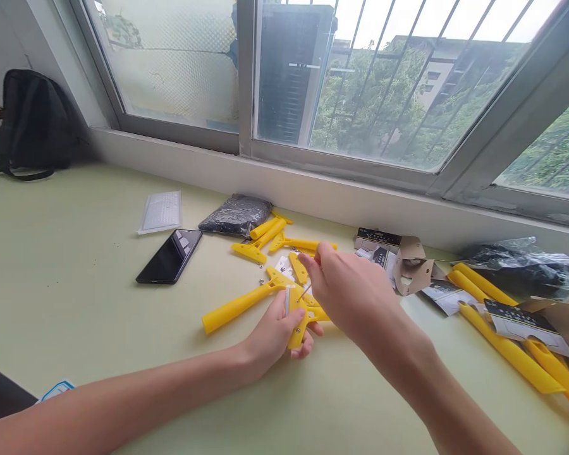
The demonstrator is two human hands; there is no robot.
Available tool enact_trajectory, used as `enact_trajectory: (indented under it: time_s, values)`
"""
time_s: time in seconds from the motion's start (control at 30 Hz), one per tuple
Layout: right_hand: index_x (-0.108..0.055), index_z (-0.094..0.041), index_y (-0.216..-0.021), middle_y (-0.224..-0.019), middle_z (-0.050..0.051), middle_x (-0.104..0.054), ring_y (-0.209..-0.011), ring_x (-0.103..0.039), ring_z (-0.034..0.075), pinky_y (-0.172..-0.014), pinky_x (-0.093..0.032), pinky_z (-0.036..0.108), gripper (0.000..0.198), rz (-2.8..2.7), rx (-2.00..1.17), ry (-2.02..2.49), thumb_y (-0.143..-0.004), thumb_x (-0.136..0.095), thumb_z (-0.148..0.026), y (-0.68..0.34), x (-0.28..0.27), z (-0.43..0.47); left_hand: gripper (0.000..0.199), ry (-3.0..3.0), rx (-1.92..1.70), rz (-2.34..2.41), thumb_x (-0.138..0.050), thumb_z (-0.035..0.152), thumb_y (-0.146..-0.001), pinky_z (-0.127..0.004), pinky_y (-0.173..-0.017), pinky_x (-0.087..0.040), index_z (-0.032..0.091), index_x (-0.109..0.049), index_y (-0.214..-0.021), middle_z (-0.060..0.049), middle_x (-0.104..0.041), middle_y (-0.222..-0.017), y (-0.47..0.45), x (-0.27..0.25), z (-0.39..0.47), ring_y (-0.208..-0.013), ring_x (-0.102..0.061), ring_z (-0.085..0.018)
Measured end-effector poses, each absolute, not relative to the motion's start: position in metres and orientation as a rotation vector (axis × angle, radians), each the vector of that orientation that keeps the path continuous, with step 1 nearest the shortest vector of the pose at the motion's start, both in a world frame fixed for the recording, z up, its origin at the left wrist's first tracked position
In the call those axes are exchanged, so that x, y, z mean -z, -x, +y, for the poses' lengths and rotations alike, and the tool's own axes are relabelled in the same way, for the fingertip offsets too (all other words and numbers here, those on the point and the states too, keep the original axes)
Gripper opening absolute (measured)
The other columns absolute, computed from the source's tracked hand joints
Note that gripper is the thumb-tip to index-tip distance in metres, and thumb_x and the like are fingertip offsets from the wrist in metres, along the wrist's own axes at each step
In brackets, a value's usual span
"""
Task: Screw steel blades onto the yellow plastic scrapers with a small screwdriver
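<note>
My left hand grips the head of a yellow scraper, thumb on top and fingers beneath. A pale blade edge shows along the head's left side, and a screw sits near its lower end. Closed around a screwdriver, my right hand hides the handle. Only the thin metal shaft shows, its tip at the scraper head's upper part. Close by lie a long yellow handle and a loose yellow head piece. Small screws are scattered beside them.
Behind my hands lie more yellow scrapers and a dark plastic packet. A phone and a clear plastic case are at left. Opened card packaging and yellow handles crowd the right. A backpack stands far left.
</note>
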State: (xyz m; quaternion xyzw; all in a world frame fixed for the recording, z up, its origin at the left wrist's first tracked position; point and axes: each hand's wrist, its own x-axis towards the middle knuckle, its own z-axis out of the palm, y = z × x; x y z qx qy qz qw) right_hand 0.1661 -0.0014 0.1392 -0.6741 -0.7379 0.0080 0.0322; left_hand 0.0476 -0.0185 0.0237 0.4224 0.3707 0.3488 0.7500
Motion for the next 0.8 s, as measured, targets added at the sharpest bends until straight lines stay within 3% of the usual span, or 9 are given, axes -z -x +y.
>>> enact_trajectory:
  time_s: [0.1,0.2,0.3,0.4,0.5,0.63,0.73,0.8]
  values:
    - [-0.056,-0.019,-0.099,-0.079,0.005,-0.066,-0.070,-0.059,0.020,-0.057,-0.028,0.028,0.015,-2.366,-0.063,1.940,-0.100,-0.042,-0.016,-0.166,-0.137,0.000,0.020,-0.919,-0.752,0.807,-0.045,0.030,-0.098,-0.026,-0.055,-0.031,0.023,-0.033,-0.113,0.006,-0.055,-0.065,-0.047,-0.024,-0.018,-0.046,-0.041,-0.009]
    - [-0.057,-0.018,-0.099,-0.100,0.008,-0.067,-0.092,-0.060,0.021,-0.065,-0.034,0.026,0.019,-2.409,-0.060,1.791,-0.092,-0.046,-0.005,-0.168,-0.135,-0.002,0.021,-0.913,-0.753,0.794,-0.049,0.029,-0.095,-0.025,-0.053,-0.030,0.024,-0.034,-0.109,0.005,-0.056,-0.067,-0.047,-0.023,-0.018,-0.046,-0.043,-0.009]
    - [-0.058,-0.018,-0.094,-0.102,0.008,-0.067,-0.094,-0.060,0.021,-0.067,-0.034,0.026,0.010,-2.383,-0.018,1.741,-0.096,-0.049,-0.014,-0.168,-0.133,-0.003,0.020,-0.919,-0.757,0.795,-0.049,0.028,-0.096,-0.024,-0.052,-0.030,0.024,-0.035,-0.109,0.005,-0.057,-0.069,-0.047,-0.025,-0.019,-0.047,-0.044,-0.008]
    - [-0.057,-0.019,-0.091,-0.078,0.005,-0.065,-0.070,-0.059,0.019,-0.059,-0.029,0.028,0.026,-2.332,0.059,1.844,-0.104,-0.042,-0.035,-0.164,-0.132,-0.001,0.016,-0.933,-0.752,0.805,-0.047,0.029,-0.098,-0.024,-0.053,-0.031,0.023,-0.035,-0.108,0.005,-0.057,-0.068,-0.047,-0.028,-0.020,-0.047,-0.043,-0.008]
    - [-0.055,-0.018,-0.099,-0.063,0.001,-0.058,-0.056,-0.052,0.018,-0.054,-0.023,0.029,0.023,-2.347,0.071,1.950,-0.105,-0.034,-0.024,-0.161,-0.133,0.001,0.013,-0.942,-0.755,0.821,-0.046,0.029,-0.098,-0.024,-0.053,-0.031,0.023,-0.035,-0.103,0.005,-0.056,-0.066,-0.048,-0.028,-0.020,-0.046,-0.042,-0.008]
    - [-0.054,-0.017,-0.105,-0.079,0.006,-0.066,-0.074,-0.058,0.021,-0.060,-0.029,0.028,0.017,-2.374,-0.018,1.875,-0.092,-0.046,-0.010,-0.161,-0.134,-0.004,0.012,-0.933,-0.766,0.796,-0.046,0.026,-0.097,-0.024,-0.054,-0.032,0.023,-0.036,-0.101,0.004,-0.056,-0.066,-0.047,-0.020,-0.018,-0.048,-0.043,-0.008]
    - [-0.055,-0.018,-0.092,-0.091,0.008,-0.067,-0.085,-0.060,0.023,-0.065,-0.032,0.028,0.004,-2.333,0.038,1.826,-0.090,-0.052,-0.018,-0.161,-0.133,-0.007,0.015,-0.943,-0.775,0.766,-0.050,0.026,-0.094,-0.025,-0.054,-0.032,0.023,-0.038,-0.102,0.004,-0.056,-0.066,-0.047,-0.016,-0.017,-0.050,-0.045,-0.009]
    - [-0.056,-0.019,-0.085,-0.079,0.007,-0.065,-0.074,-0.061,0.021,-0.060,-0.029,0.028,0.019,-2.304,0.093,1.904,-0.097,-0.046,-0.029,-0.161,-0.132,-0.006,0.016,-0.940,-0.778,0.763,-0.050,0.027,-0.094,-0.025,-0.055,-0.032,0.023,-0.038,-0.102,0.004,-0.056,-0.065,-0.047,-0.017,-0.018,-0.048,-0.043,-0.009]
